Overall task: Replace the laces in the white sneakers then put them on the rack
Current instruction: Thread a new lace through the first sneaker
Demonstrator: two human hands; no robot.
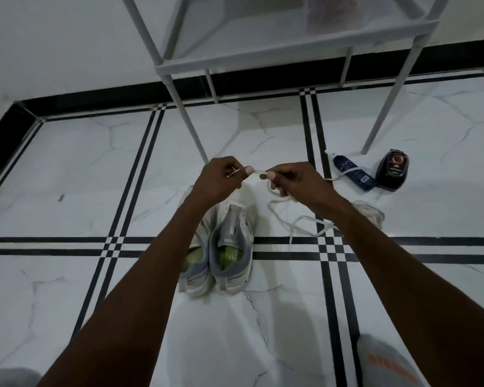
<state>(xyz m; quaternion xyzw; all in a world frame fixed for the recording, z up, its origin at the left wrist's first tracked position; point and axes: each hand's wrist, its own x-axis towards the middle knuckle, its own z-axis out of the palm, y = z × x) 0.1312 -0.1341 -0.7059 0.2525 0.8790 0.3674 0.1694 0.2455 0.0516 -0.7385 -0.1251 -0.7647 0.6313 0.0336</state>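
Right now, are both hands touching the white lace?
Touching. The head view shows left hand and right hand each pinching the white lace stretched between them.

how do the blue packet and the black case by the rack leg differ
The blue packet is long, narrow and lies flat, with a white lace across it. The black case is wider, rounded and glossy, with a red ring on its lid. Both lie untouched on the floor, side by side.

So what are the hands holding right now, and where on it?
A white lace: left hand and right hand pinch a short stretch near its end; the rest trails to the floor.
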